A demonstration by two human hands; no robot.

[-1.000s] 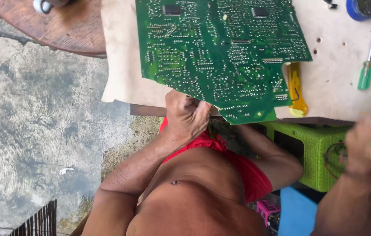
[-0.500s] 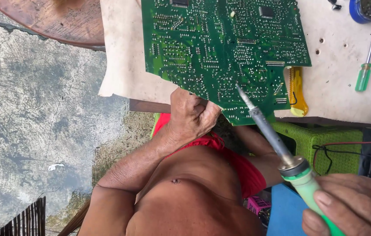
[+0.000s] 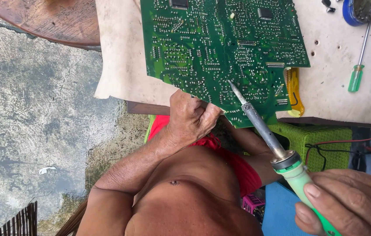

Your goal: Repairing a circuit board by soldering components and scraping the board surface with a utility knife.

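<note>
Left hand (image 3: pixel 190 119): clamped on the near edge of the board (image 3: pixel 224 52), thumb on top and fingers curled under, pinning it at the edge of the table (image 3: pixel 347 102).
Right hand (image 3: pixel 347 205): wrapped around the green handle of the iron (image 3: pixel 268 133), low at the right of the view, fingers closed firm on it.
Iron: metal shaft slanting up and left from the handle, tip right on the solder side of the board, near its lower edge, just right of the left hand.
Board: big green circuit board, solder side up, lying flat across the pale table top, near corner hanging over the edge.
Yellow piece (image 3: pixel 293 89): peeking out from under the board's right edge, touching it.
Screwdriver (image 3: pixel 358 65): green handle, thin shaft, lying on the table well right of the board.
Tin (image 3: pixel 360 9): small blue round one at the top right, just by the screwdriver's tip.
Stool (image 3: pixel 314 137): green, woven look, under the table edge on the right.
Ground (image 3: pixel 32 118): rough grey concrete off to the left.
</note>
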